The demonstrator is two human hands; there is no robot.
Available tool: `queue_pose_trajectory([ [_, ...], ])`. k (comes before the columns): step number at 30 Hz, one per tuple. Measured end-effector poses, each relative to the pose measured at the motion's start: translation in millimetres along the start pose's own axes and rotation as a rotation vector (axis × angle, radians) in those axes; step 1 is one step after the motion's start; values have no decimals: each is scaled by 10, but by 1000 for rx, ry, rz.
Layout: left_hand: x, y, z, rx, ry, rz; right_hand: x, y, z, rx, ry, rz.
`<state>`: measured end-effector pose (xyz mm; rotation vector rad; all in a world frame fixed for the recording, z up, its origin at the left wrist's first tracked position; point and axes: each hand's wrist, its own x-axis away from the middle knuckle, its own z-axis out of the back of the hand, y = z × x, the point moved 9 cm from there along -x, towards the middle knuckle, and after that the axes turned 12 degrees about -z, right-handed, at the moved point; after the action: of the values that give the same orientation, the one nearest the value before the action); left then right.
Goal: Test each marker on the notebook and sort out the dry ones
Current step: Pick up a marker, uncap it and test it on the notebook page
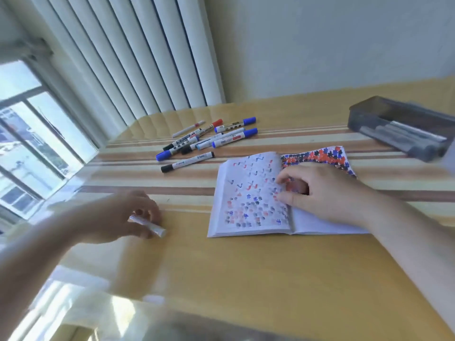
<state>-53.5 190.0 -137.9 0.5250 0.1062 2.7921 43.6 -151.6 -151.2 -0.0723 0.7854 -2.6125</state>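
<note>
An open notebook [248,195] lies on the striped wooden table [246,279], its left page dotted with red, blue and black test marks. The right hand [322,190] rests on the book's middle, fingers curled over the pages and pressing them flat. To the near left, the blurred left hand [123,215] pinches a white marker [150,226] against the tabletop. A loose pile of markers [209,139] with blue, black and red caps lies beyond the notebook, near the vertical blinds [128,57]. At far right, a dark translucent box [398,124] holds several grey markers.
</note>
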Motion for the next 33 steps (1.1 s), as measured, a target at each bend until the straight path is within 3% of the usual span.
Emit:
queue_pose_trajectory([
  [3,-223,345,275,47,208,-25,-9,-42,-35,18,-10,10],
  [7,-716,1266,640,333,418,-257,3,-41,-11,-53,-38,15],
  [11,-1204,2090,797,244,576,-513,58,-90,102,-463,-89,59],
  [14,-1379,2352,881,200,745,-608,25,16,266,-854,-63,-43],
  [20,-1603,2362,639,150,786,-794,-53,248,401,-1075,50,-180],
  [24,-1674,2159,560,264,768,-692,-94,308,458,-1074,130,-166],
  [28,-1685,2112,493,280,718,-659,-91,259,390,-1040,52,-146],
  [33,-1737,2110,451,408,608,-629,-85,267,376,-1073,96,-169],
])
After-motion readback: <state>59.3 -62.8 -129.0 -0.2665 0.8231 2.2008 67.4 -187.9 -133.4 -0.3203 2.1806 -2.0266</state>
